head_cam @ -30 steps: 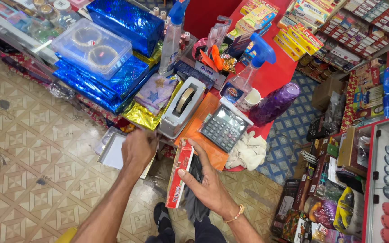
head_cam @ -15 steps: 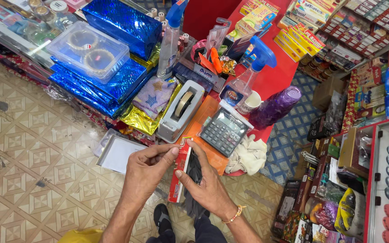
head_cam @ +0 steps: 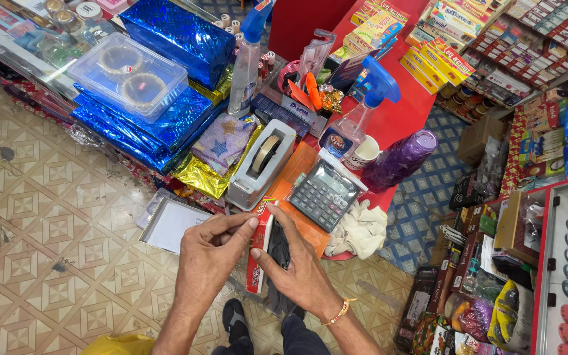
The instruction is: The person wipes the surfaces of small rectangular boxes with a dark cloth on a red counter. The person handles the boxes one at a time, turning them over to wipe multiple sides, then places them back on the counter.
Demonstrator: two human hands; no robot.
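Hands meet at six o'clock over open floor. Left hand (head_cam: 208, 253) and right hand (head_cam: 297, 269) pinch a red box (head_cam: 256, 260), fingers closed on its edges, just below the dispenser (head_cam: 261, 163) and calculator (head_cam: 323, 194). Risk: the light fingertip grip could slip, dropping the box to the floor (head_cam: 54, 217).

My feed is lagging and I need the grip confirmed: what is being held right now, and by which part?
A long red box, held at its upper part between the left hand and right hand, thumbs and fingertips pinching it.
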